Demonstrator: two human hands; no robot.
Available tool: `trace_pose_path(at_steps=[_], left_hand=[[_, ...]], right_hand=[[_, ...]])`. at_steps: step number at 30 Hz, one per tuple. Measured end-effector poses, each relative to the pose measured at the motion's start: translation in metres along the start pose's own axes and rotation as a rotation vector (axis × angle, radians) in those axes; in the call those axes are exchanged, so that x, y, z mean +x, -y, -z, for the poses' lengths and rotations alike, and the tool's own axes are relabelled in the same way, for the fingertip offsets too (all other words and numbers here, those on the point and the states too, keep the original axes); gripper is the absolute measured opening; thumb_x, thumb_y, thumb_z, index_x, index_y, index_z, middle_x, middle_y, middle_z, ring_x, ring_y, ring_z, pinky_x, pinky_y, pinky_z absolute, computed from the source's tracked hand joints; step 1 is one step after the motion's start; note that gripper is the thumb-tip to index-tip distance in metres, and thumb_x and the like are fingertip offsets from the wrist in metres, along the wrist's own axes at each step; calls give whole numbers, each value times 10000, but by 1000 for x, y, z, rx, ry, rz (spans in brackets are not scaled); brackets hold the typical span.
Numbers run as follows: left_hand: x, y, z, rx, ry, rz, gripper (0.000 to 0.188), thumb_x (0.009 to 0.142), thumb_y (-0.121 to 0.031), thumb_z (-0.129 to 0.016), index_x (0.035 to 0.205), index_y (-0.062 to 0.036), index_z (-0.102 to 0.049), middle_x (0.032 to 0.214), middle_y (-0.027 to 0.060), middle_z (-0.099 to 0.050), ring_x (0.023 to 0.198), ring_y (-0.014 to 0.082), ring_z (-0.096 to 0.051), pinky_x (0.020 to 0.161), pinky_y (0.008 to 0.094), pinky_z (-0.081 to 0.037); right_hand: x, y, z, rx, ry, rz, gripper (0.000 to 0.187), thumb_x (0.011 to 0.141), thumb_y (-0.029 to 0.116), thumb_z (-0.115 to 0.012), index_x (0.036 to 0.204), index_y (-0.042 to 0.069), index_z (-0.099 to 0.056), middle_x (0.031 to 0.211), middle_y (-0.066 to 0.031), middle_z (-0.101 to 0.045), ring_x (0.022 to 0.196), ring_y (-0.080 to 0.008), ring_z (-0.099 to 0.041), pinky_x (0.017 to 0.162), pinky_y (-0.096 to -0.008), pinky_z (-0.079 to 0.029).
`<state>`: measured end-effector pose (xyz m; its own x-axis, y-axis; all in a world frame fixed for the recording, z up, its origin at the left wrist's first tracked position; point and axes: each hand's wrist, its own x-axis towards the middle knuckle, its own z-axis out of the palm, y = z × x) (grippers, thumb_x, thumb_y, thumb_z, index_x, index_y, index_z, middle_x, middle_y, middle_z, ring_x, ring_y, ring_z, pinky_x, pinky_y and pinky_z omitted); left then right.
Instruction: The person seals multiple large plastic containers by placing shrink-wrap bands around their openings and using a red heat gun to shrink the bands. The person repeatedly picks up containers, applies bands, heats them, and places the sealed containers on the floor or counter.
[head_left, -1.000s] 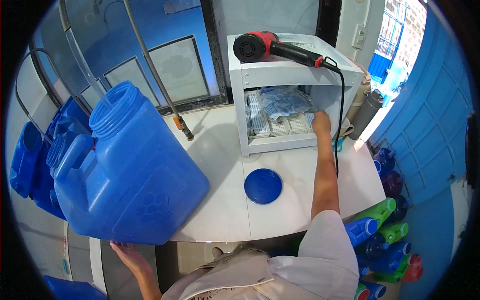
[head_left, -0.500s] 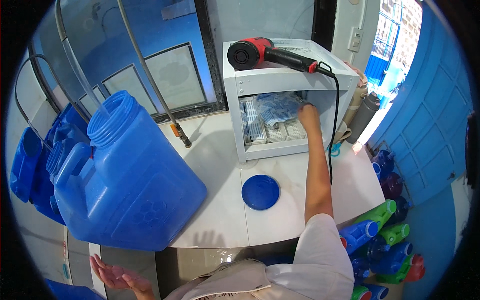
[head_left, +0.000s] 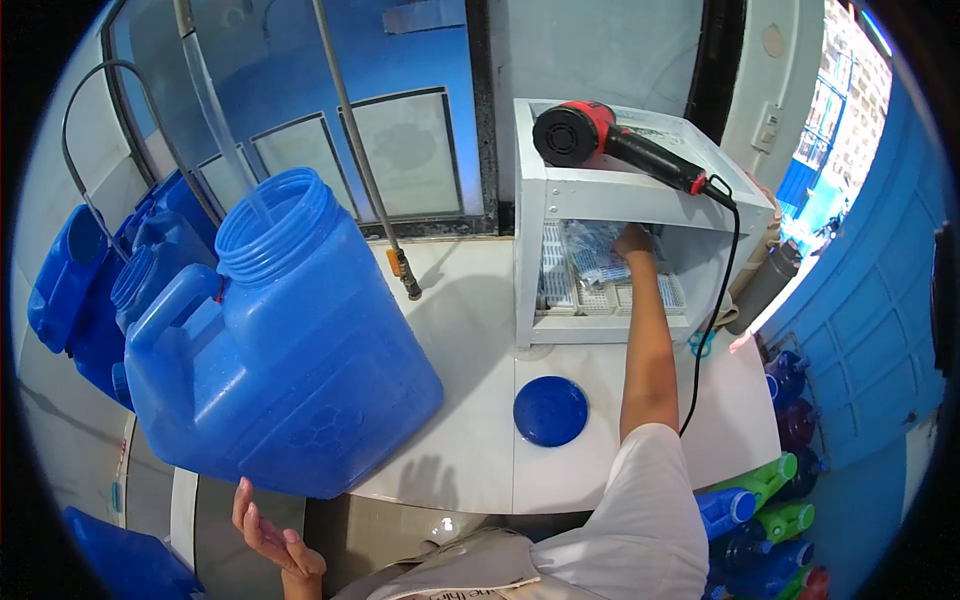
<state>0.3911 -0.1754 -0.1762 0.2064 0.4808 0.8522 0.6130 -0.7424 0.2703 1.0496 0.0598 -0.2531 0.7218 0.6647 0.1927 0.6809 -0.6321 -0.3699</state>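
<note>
My right hand (head_left: 632, 241) reaches into the open front of a small white cabinet (head_left: 596, 334). Its fingers look closed at the edge of a clear plastic bag (head_left: 594, 250) holding blue-and-white pieces, though the fingertips are partly hidden. Beneath the bag are white slotted baskets (head_left: 595, 300). My left hand (head_left: 265, 535) is held palm up, fingers apart and holding nothing, just below a big blue water jug (head_left: 300, 370). Water runs from a clear tube (head_left: 215, 110) into the jug's uncapped mouth. A round blue lid (head_left: 550, 411) lies on the white counter (head_left: 470, 440).
A red-and-black heat gun (head_left: 610, 140) rests on the cabinet, its black cord hanging down the right side. A metal pipe with a valve (head_left: 403, 275) hangs over the counter. More blue jugs (head_left: 85, 290) stand at left; coloured bottles (head_left: 760, 520) crowd the lower right beside a grey tumbler (head_left: 768, 285).
My right hand has gone deeper into the cabinet and leftward over the bag. My left hand has risen toward the jug's base. The whole view has shifted, moving the scene rightward.
</note>
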Motion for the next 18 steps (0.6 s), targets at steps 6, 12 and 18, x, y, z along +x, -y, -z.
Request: trace_pose_path(at_steps=[6, 12, 18], left_hand=[[-1, -1, -12, -56, 47, 109, 449, 837, -133, -357, 1255, 27, -313, 1266, 268, -371, 1180, 371, -371, 1006, 487, -278], [15, -4, -44, -230, 102, -40, 447, 822, -117, -393, 1236, 41, -329, 1210, 292, -408, 1118, 377, -429, 957, 483, -335], [47, -22, -82, -428, 234, -257, 460, 767, -90, -470, 1206, 7, -372, 1136, 248, -494, 1025, 373, -507, 888, 488, -397]], right_hand=[[-14, 6, -14, 160, 60, 172, 259, 656, 220, -666, 876, 84, -667, 946, -173, -637, 879, -347, -605, 795, -373, -481], [-20, 6, -9, 196, -30, -7, 316, 683, 229, -586, 874, -17, -637, 980, -257, -606, 963, -368, -587, 841, -415, -472], [-3, -7, -11, 215, 213, 85, 385, 666, 226, -598, 957, -26, -612, 1040, -274, -583, 991, -379, -573, 855, -405, -466]])
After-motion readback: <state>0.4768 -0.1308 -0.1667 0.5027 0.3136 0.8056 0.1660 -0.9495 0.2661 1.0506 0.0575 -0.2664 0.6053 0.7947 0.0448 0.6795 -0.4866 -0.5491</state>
